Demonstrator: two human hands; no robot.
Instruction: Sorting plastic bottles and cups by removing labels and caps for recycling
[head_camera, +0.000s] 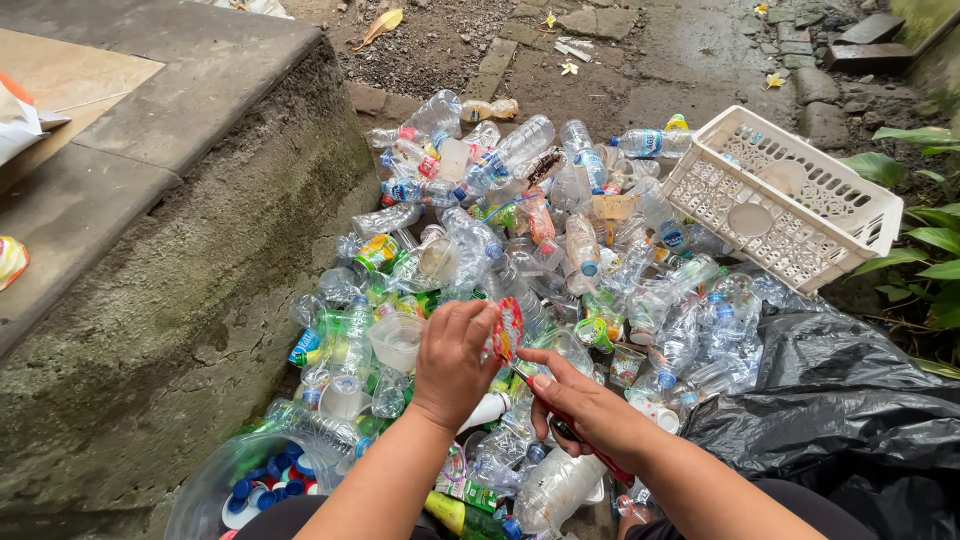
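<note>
Forearms of mine fill the bottom of the frame, reaching up toward the middle. Left hand (455, 362) has its grip closed on a small red-labelled plastic piece (507, 328), pinched at the fingertips just above the centre of the pile. Right hand (585, 405) lies just beside it, lower and to the right, its grip closed around a red-handled tool (590, 452) that runs under my palm toward the wrist; I cannot tell what kind of tool it is.

Beneath both hands spreads a heap of clear plastic bottles (520, 230), crushed and jumbled, many with blue caps, reaching up to the middle top of the frame. At the lower left sits a clear bowl of blue bottle caps (262, 490). A white plastic cup (395, 340) rests just left of my left hand. A black plastic bag (850, 410) is crumpled at the lower right. Tilted at the upper right is a white slotted basket (790, 200), touching the edge of the heap. A mossy concrete step (190, 260) takes the whole left side, and wet ground (650, 60) runs along the top.
</note>
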